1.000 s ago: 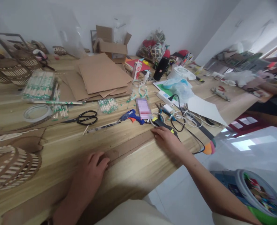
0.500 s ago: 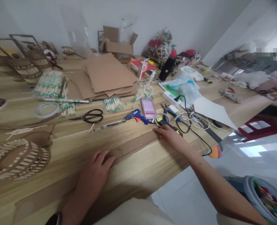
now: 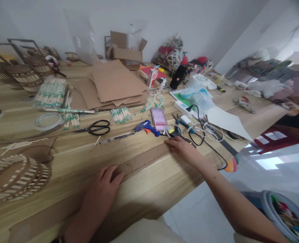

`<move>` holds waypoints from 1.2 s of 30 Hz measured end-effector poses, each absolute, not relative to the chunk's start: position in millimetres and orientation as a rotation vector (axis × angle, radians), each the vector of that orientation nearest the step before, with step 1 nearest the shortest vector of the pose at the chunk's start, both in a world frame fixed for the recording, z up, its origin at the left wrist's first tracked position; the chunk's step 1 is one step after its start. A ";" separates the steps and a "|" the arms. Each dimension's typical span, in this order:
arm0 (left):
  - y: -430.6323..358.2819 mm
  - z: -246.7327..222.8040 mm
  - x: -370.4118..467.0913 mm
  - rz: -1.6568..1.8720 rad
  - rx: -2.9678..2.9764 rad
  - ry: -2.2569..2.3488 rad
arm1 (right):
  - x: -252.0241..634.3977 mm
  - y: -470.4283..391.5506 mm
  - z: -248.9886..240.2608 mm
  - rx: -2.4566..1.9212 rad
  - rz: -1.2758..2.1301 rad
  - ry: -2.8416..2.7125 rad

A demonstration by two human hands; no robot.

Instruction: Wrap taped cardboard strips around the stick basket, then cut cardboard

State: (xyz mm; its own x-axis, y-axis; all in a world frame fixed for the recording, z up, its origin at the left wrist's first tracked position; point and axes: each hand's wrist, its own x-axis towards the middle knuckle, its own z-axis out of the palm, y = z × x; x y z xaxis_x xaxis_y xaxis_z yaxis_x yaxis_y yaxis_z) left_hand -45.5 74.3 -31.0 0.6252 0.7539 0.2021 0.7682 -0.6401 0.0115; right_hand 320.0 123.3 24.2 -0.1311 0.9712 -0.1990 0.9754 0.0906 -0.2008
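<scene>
1. Here we are at the wooden bench (image 3: 144, 189), and a long cardboard strip (image 3: 141, 162) runs slantwise along its near side, showing on both sides of the left forearm.
2. The left hand (image 3: 101, 190) lies over the strip, thumb and fingers apart and gently bent, fingertips down on it, no clenching.
3. Out at the far end, the right hand (image 3: 183, 150) has its fingertips on the strip's tip; whether it pinches or merely presses, I cannot tell.
4. Just beyond that hand, a blue glue gun (image 3: 148, 127) lies beside a phone (image 3: 159, 118) (its screen blurred into squares), with a pen (image 3: 116, 137) stretching off to the left.
5. Next along, black-handled scissors (image 3: 96, 129), then a roll of tape (image 3: 48, 120) and plastic-wrapped sticks (image 3: 50, 92).
6. Farther back, cardboard sheets (image 3: 117, 81) are stacked in front of an open carton (image 3: 128, 54).
7. Over on the near left, a slatted basket (image 3: 20, 175); at the right, a white power strip (image 3: 182, 107) among looping cables (image 3: 202, 133).
8. Down on the floor (image 3: 190, 206), lower right, a filled bucket (image 3: 268, 202).
</scene>
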 end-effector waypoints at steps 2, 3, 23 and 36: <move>75.5 -30.5 -46.8 -0.324 -2.785 -1.273 | 320.0 123.7 24.6 2.064 -0.444 2.303; 75.9 -29.9 -46.9 -0.337 -2.790 -1.274 | 320.0 123.9 24.7 2.065 -0.443 2.300; 80.1 -1.7 -20.7 0.134 -2.879 -1.587 | 327.0 125.5 14.1 2.007 -0.372 2.333; 82.5 -60.6 -30.0 -0.110 -2.801 -1.297 | 342.0 131.2 -3.0 1.982 -0.445 2.493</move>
